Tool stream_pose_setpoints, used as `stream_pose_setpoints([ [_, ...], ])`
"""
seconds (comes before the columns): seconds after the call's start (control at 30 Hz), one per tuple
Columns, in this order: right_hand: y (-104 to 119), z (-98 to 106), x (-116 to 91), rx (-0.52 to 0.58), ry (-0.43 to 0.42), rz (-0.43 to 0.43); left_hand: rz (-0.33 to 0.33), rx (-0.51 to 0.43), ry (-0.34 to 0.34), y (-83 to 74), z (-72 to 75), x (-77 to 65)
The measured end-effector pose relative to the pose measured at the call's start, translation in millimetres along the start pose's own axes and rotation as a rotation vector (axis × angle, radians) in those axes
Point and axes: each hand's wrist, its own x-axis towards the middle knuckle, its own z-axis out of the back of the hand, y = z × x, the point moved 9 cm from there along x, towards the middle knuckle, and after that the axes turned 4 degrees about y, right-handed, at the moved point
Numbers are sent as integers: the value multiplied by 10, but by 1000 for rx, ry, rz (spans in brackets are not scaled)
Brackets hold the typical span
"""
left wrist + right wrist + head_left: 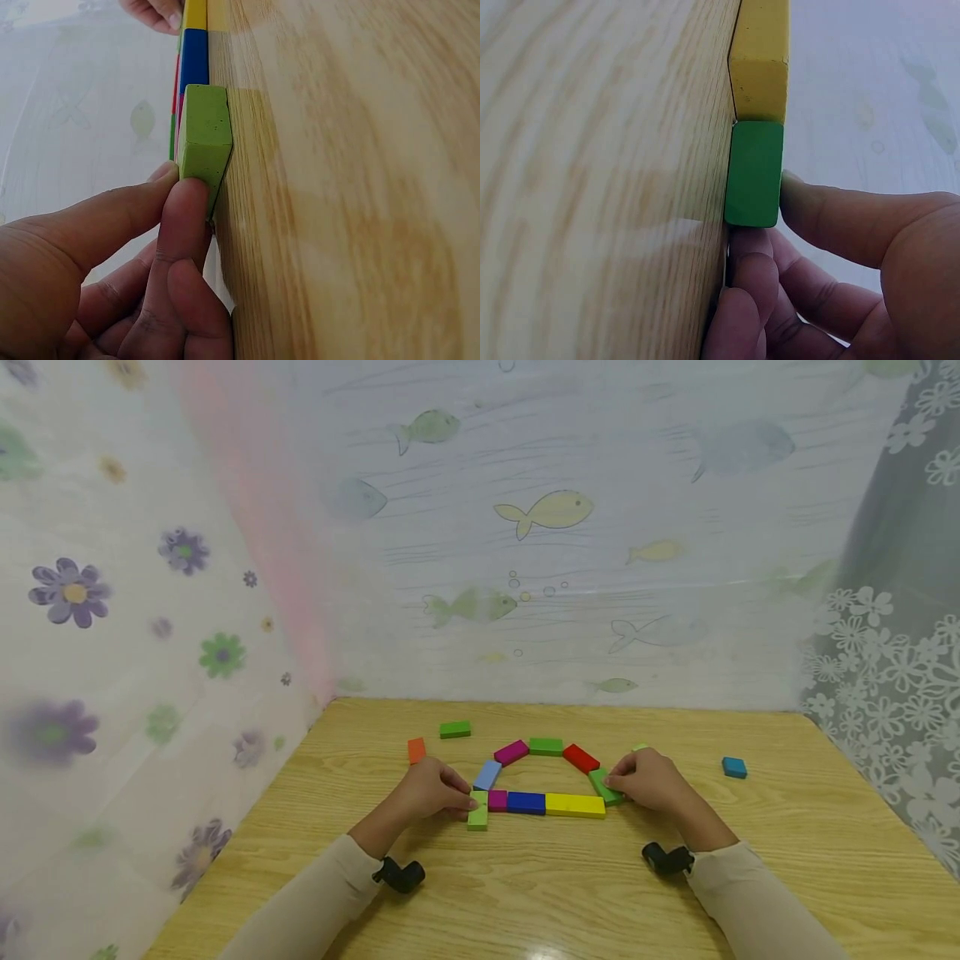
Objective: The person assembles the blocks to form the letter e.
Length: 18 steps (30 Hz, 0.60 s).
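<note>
Where the wooden table (pixel 540 885) bears an arch of blocks (pixel 546 747), the right hand (pixel 649 782), by the yellow block (pixel 575 807), pinches a green block (pixel 604 790); the left hand (pixel 429 790) pinches a light-green block (pixel 477 819) beside a magenta block (pixel 497 801); the sliver (pixel 640 747) behind the right hand may be another.

Fingers (pixel 755 283) on green block (pixel 754 174)

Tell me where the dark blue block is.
In the head view, the dark blue block lies below centre, between the short magenta block on its left and the yellow block on its right.
</note>
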Motion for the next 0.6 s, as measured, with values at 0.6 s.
stream_pose_setpoints([
  [0.6, -6, -8, -1, 6, 0, -16, -15, -23, 20, -36, -1, -18],
])
